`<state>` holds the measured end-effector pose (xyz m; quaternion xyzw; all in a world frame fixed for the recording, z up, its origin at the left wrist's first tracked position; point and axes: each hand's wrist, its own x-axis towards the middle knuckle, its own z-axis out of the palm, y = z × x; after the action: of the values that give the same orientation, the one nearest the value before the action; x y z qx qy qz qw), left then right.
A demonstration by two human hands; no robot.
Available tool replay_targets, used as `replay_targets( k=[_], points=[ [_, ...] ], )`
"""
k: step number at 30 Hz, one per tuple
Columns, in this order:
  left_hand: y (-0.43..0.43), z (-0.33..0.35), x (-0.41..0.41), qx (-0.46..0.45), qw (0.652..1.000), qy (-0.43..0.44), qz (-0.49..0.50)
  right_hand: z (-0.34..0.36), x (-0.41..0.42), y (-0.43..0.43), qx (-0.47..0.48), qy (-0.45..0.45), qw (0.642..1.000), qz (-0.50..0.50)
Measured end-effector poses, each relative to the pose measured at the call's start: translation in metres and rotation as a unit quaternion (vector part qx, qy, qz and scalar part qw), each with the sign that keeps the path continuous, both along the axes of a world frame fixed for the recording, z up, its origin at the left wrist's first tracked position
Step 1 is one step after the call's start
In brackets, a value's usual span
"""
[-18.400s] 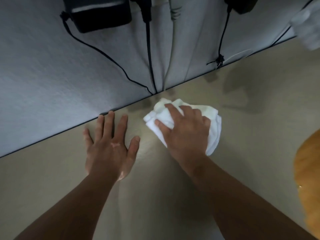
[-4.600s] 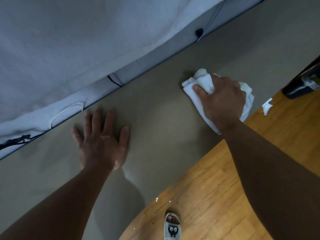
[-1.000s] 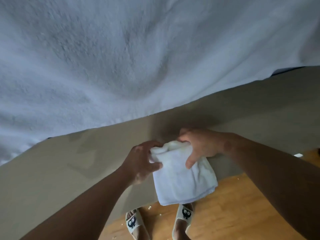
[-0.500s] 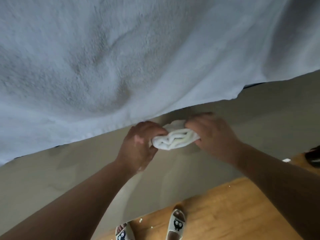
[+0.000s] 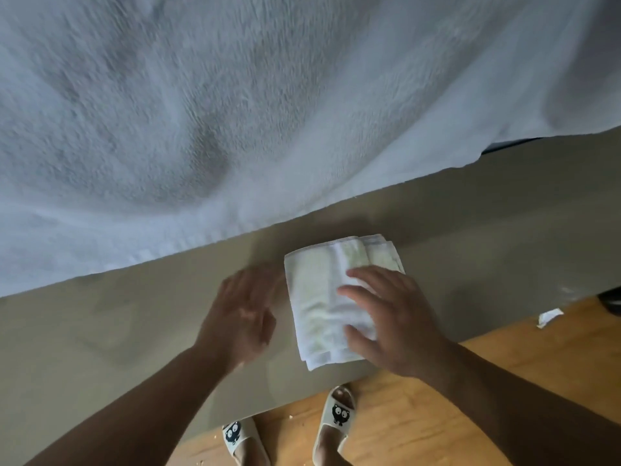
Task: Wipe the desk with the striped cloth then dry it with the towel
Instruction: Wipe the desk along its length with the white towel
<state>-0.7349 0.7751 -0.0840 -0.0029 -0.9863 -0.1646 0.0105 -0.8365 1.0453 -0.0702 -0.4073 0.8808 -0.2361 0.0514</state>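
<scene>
A small white towel (image 5: 319,297), folded into a rectangle, lies flat on the beige desk (image 5: 117,331) near its front edge. My right hand (image 5: 393,317) rests on the towel's right half with fingers spread, pressing it down. My left hand (image 5: 245,311) is blurred just left of the towel, fingers apart, holding nothing. I see no striped cloth.
A large white terry fabric (image 5: 235,112) fills the upper view and overhangs the desk's back edge. Below the desk's front edge is a wooden floor (image 5: 470,381) with my feet in white slippers (image 5: 336,418). A scrap of white paper (image 5: 549,317) lies at the right.
Half a second ago both hands held the bunched towel above the desk. Now it lies folded flat on the desk; my left hand has let go and my right presses on it.
</scene>
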Motion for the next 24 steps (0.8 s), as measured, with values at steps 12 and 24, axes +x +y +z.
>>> replay_targets(
  k=[12, 24],
  points=[
    [-0.034, -0.029, -0.023, -0.140, 0.969, -0.139, 0.149, -0.037, -0.006, -0.060, 0.130, 0.053, 0.987, -0.077],
    [-0.034, -0.033, -0.022, -0.104, 0.981, -0.097, 0.132, -0.029, -0.054, -0.108, 0.190, -0.037, 0.937, -0.289]
  ],
)
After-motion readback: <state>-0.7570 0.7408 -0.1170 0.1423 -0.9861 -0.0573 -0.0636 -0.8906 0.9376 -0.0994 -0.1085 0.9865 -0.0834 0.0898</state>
